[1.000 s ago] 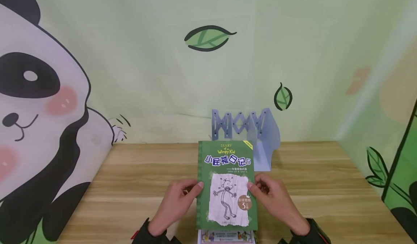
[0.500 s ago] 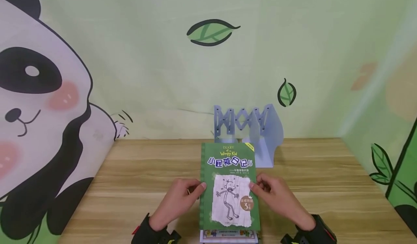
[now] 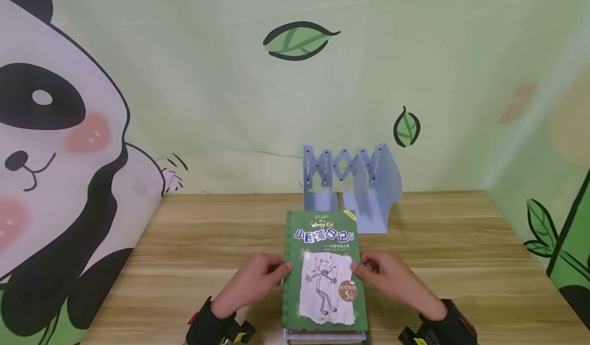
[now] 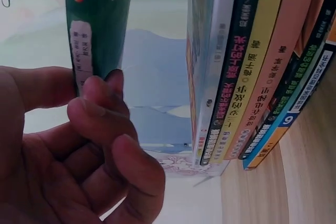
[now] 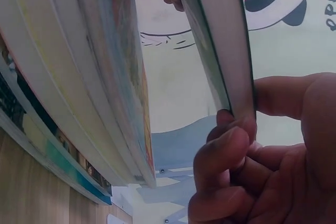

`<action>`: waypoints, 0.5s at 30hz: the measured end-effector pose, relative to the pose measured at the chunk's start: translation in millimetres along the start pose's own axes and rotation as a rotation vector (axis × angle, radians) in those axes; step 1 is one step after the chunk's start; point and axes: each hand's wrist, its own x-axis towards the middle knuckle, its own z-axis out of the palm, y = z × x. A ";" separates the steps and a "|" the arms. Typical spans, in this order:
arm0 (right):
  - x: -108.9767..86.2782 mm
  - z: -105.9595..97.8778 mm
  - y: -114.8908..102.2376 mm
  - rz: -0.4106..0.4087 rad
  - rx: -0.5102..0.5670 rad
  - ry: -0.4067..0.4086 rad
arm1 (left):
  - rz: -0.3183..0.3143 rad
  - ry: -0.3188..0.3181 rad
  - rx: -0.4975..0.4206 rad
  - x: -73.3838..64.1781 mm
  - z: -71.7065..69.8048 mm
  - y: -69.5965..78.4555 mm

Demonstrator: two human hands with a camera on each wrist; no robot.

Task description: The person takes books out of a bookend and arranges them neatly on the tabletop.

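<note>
A green book (image 3: pixel 324 240) with a cartoon figure on its cover lies face up between my two hands. My left hand (image 3: pixel 260 281) pinches its spine edge, thumb on the cover and fingers curled underneath. On the opposite edge, my right hand (image 3: pixel 389 278) holds it the same way. Beneath it is a stack of several books (image 4: pixel 252 77), and both wrist views show a gap between the green book and this stack. From the head view the green book hides nearly all of the stack, leaving a strip at the front.
Behind the books stands a light blue expandable bookend (image 3: pixel 389 181) with a crisscross back, near the far edge of the wooden table (image 3: pixel 198 232). A pale green backdrop (image 3: pixel 207 104) printed with a panda and leaves rises at the back.
The green book has come lower and slightly nearer to me, uncovering more of the bookend's base. Both hands keep their hold on it. The head view has tilted slightly downward.
</note>
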 end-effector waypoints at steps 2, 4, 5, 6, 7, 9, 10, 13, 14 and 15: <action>0.3 0.8 0.2 0.004 -0.009 -0.010 | -0.008 -0.012 -0.004 0.3 -0.2 -1.2; 0.8 1.5 0.7 0.001 -0.021 -0.017 | -0.015 -0.028 -0.006 0.7 -0.2 -2.4; 1.0 1.7 1.0 0.000 -0.027 -0.019 | -0.018 -0.038 -0.007 1.0 -0.2 -3.1; 1.3 2.0 1.3 -0.003 -0.033 -0.021 | -0.020 -0.048 -0.008 1.3 -0.1 -3.7; 1.7 2.2 1.7 -0.004 -0.040 -0.025 | -0.022 -0.058 -0.010 1.6 0.1 -4.3; 2.1 2.5 2.2 0.002 -0.045 -0.040 | -0.025 -0.082 -0.013 2.4 0.7 -5.7; 2.3 2.5 2.4 0.010 -0.043 -0.048 | -0.027 -0.094 -0.014 2.8 1.0 -6.4; 2.5 2.7 2.5 0.032 -0.039 -0.072 | -0.039 -0.123 -0.021 4.1 1.9 -8.3; 2.6 2.9 2.6 0.036 -0.040 -0.077 | -0.043 -0.129 -0.023 4.4 2.1 -8.9; 2.7 3.1 2.8 0.040 -0.042 -0.081 | -0.049 -0.133 -0.026 4.8 2.2 -9.2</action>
